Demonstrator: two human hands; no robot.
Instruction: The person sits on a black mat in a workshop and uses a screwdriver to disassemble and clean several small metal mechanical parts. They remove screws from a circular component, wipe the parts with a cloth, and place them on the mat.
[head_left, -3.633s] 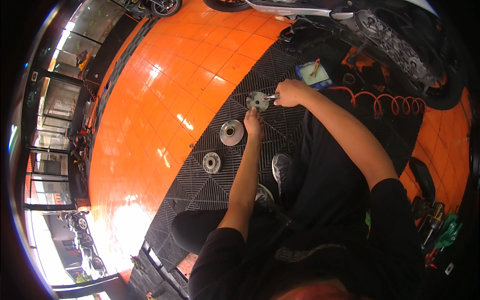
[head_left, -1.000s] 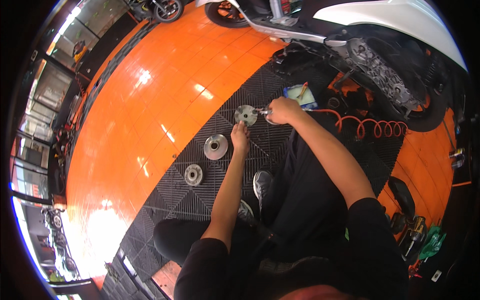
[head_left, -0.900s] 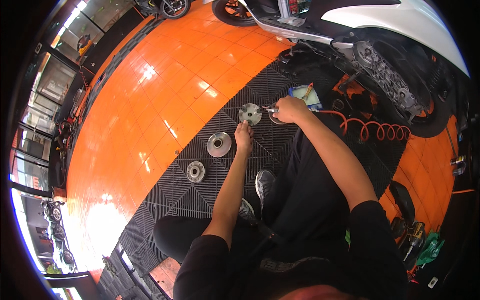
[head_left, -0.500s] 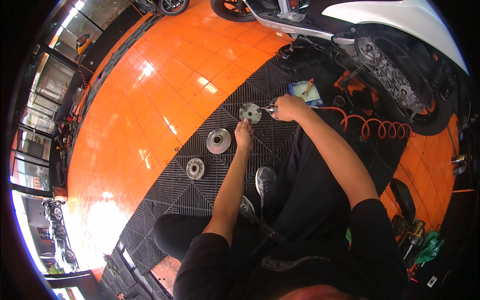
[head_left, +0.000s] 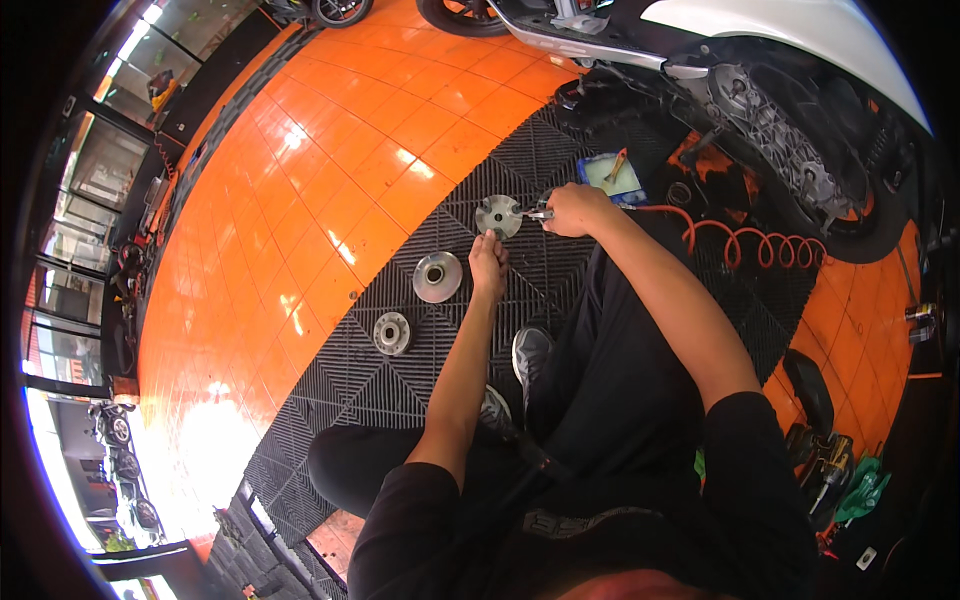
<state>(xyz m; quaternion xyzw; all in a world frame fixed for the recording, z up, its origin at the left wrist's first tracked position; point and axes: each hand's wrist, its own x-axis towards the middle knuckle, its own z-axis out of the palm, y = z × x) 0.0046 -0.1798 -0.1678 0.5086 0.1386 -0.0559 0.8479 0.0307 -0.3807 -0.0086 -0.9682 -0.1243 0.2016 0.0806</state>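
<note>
Our left hand [head_left: 489, 264] pinches the round metal plate [head_left: 495, 210] low down, likely to steady it, while our right hand [head_left: 580, 210] grips what seems an air gun [head_left: 539, 214] (red curly hose [head_left: 664, 209] behind).

No text legible; pale print [head_left: 588, 520], probably lettering, crosses the black shirt [head_left: 485, 540].

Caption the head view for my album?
Left fingers hold a round metal plate, right fingers an air gun, over black ribbed matting.
</note>
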